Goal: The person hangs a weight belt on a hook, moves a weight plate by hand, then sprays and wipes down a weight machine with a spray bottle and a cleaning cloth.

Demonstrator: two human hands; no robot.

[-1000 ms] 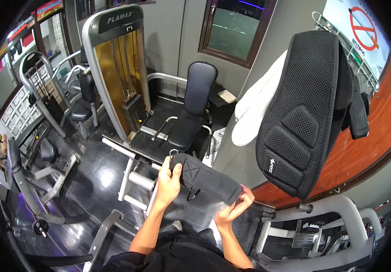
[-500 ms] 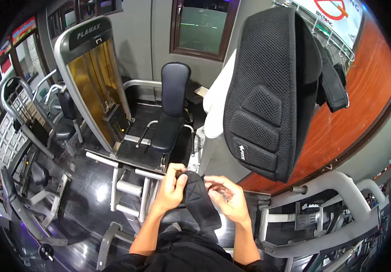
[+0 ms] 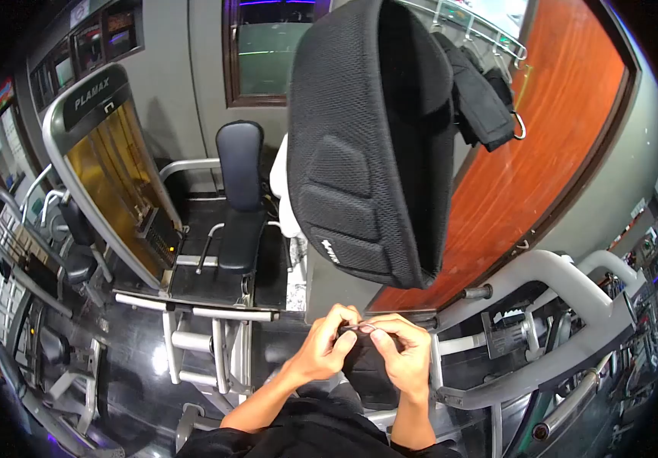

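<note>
In front of my body, my left hand and my right hand are close together with fingertips nearly meeting. Both pinch a black strap, which now shows mostly as a thin dark edge between the thumbs and forefingers. The rest of it is hard to separate from the dark area below. Above the hands hangs a large black padded lifting belt, its mesh side and ribbed pads facing left. It is apart from both hands.
More black straps with a metal ring hang from a hooked metal rack by an orange wooden panel. A weight machine with a black seat stands ahead left. Grey machine frames are close on the right.
The strap was hanging broad side on from my left hand; now it is turned edge-on, and both hands pinch it closer together. The view has shifted right.
</note>
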